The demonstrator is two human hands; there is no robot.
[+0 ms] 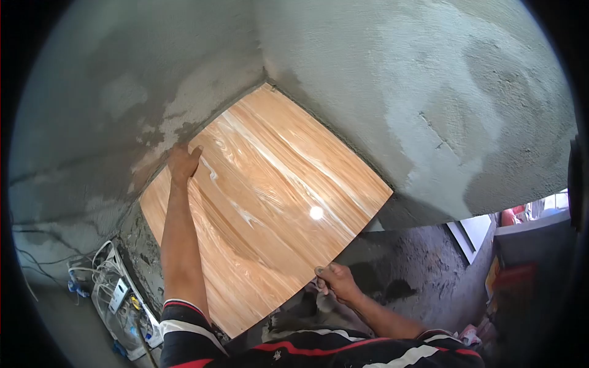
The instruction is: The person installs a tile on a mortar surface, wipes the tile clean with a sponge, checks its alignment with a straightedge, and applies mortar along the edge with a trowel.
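Tan, wood-grained square tile (264,202) is met at its near edge by the curled right hand (338,283) — grip cannot be told — perhaps for steadying; farther up, it is seemingly braced by the left hand (183,163), thumb outstretched, finger closure unclear, beneath grey rendered walls' corner (262,55).

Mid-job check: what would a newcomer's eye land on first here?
The glossy, wood-patterned tile in the middle, its far corner tucked where two grey walls meet. Next, the left hand on its left edge and the right hand at its near edge.
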